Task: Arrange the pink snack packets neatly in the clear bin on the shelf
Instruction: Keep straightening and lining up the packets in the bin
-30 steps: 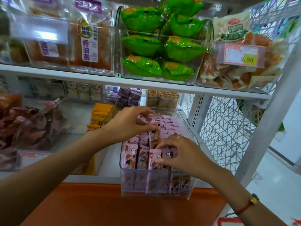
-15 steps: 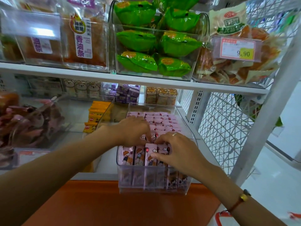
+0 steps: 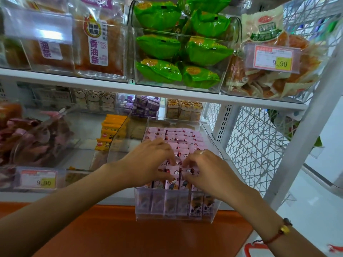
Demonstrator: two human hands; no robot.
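A clear bin [image 3: 174,217] sits on the lower shelf, sticking out over its front edge. Rows of upright pink snack packets [image 3: 178,138] fill it from front to back. Both hands are over the front rows. My left hand [image 3: 148,162] has its fingers curled down onto the packet tops, thumb against a front packet. My right hand [image 3: 204,171] mirrors it, fingertips and thumb pinching the tops of the front pink packets. The packets under my palms are hidden.
Left of the bin stand yellow packets [image 3: 109,132] and a clear bin of dark red snacks [image 3: 35,141]. A white shelf board [image 3: 130,88] above carries a bin of green packets [image 3: 178,52]. A white wire mesh panel [image 3: 254,145] closes the right side. An orange surface [image 3: 141,236] lies below.
My left hand came forward from the middle rows to the front rows, beside my right hand. Both hands have closed together over the front packets.
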